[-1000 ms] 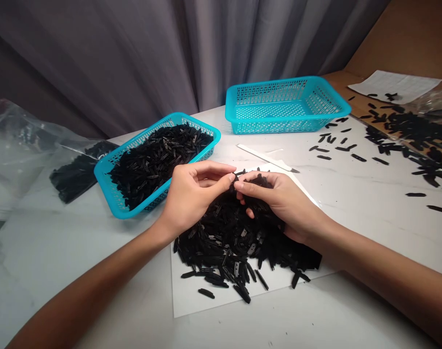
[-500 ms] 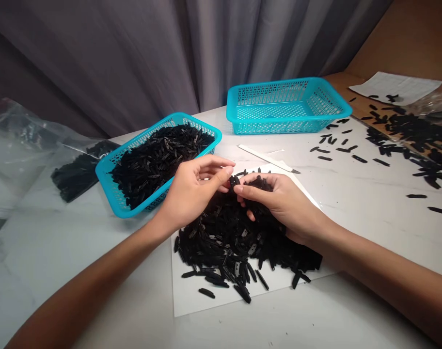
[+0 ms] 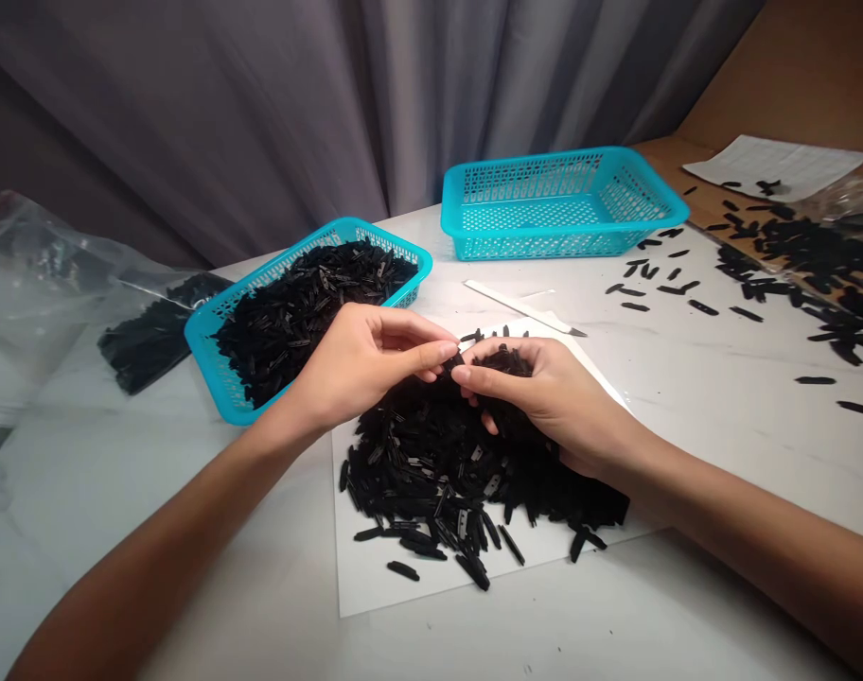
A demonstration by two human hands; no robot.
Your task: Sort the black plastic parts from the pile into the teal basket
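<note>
Thumb and fingers of my left hand (image 3: 371,359) pinch a small black plastic piece (image 3: 454,360) at its end. My right hand (image 3: 537,383) is curled around several similar black pieces (image 3: 501,361), and its thumb tip touches the piece between the two hands. Below both hands, a pile of flat black pieces (image 3: 431,473), some with small holes, lies on a white sheet (image 3: 375,591). Left of my left hand stands a turquoise basket (image 3: 237,405) heaped with such pieces. The palm side of my right hand is partly hidden.
A second turquoise basket (image 3: 537,241) stands at the back. In front of it lies a white-handled craft knife (image 3: 517,305). More black pieces (image 3: 815,246) are scattered at right near a white paper (image 3: 772,165). A clear plastic bag (image 3: 69,255) with black contents lies left.
My left hand's thumb and fingers have closed in on the piece at my right fingertips. My right hand has stayed almost where it was.
</note>
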